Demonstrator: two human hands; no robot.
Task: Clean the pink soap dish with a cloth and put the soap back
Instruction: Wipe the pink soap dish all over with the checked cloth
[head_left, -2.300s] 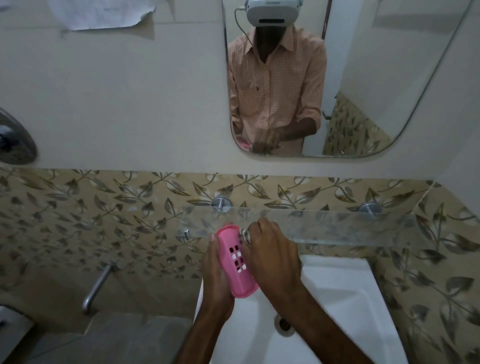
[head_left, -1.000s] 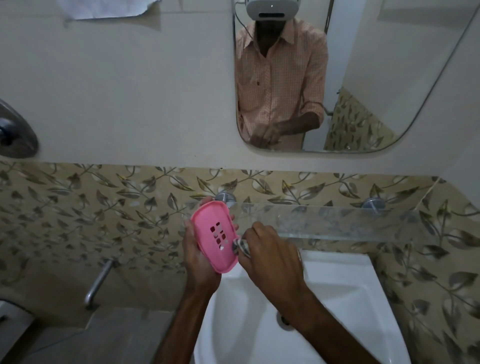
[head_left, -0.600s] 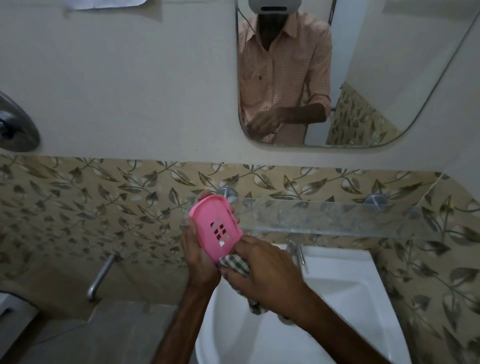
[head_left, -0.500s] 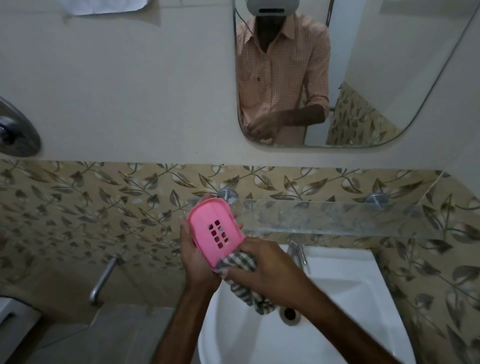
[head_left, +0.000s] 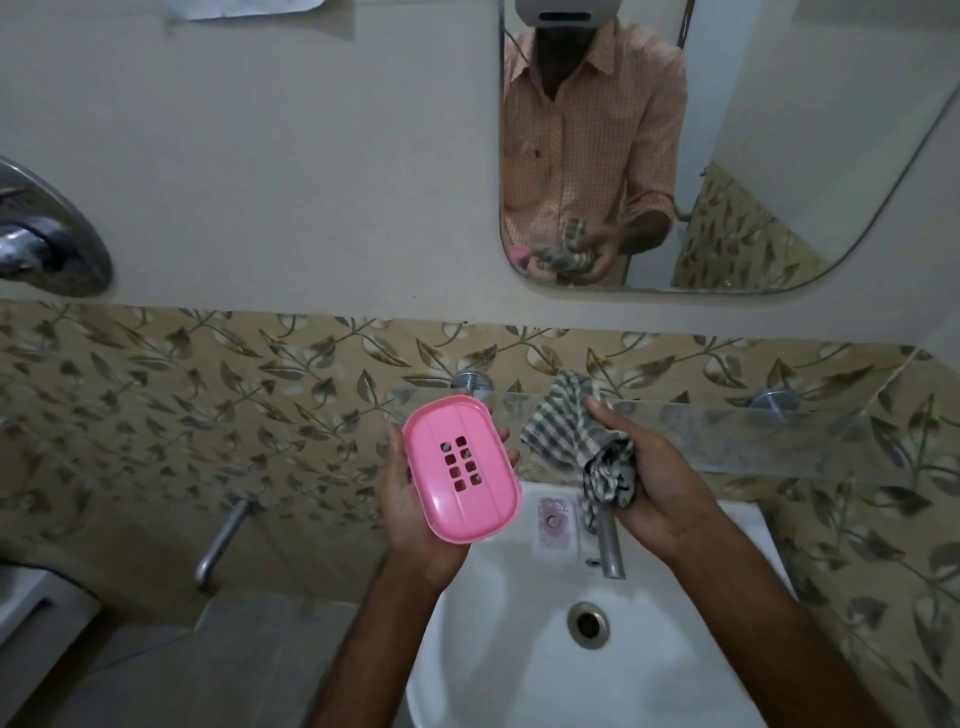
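So, right now we've got the pink oval plastic soap dish (head_left: 462, 469) cradled in our left hand (head_left: 415, 499), fingers curled round its far edge and the palm underneath, with the slotted side tilted up toward us. Our right hand (head_left: 652, 480) is closed around the bunched grey-and-white checked cloth (head_left: 582, 441), one loose corner sticking up toward the frosted glass shelf (head_left: 779, 436) on the far wall. Cloth and dish are apart at this moment, both held above the far end of the white ceramic basin (head_left: 519, 649).

Looks to us like we're mid-wipe, probably regripping the cloth. A few tips for doing this bit well:

- Fold the cloth over a fingertip so we can work it into the little rectangular drain slots; that's where gunk tends to hide.
- Keep the left hand's grip on the rim, not across the face, so nothing gets missed under the fingers.
- Flip the dish and do the other side as well; we can't tell from here whether it's clean.
- Stay over the basin so any drips land there.

The soap, as far as we can make out, is the small pale rectangular bar (head_left: 556, 521) sitting on the basin ledge just left of the steel tap (head_left: 609, 545). It's a bit hazy, so that's a guess. Once the dish is dry it presumably goes back on the shelf or ledge, soap on top.
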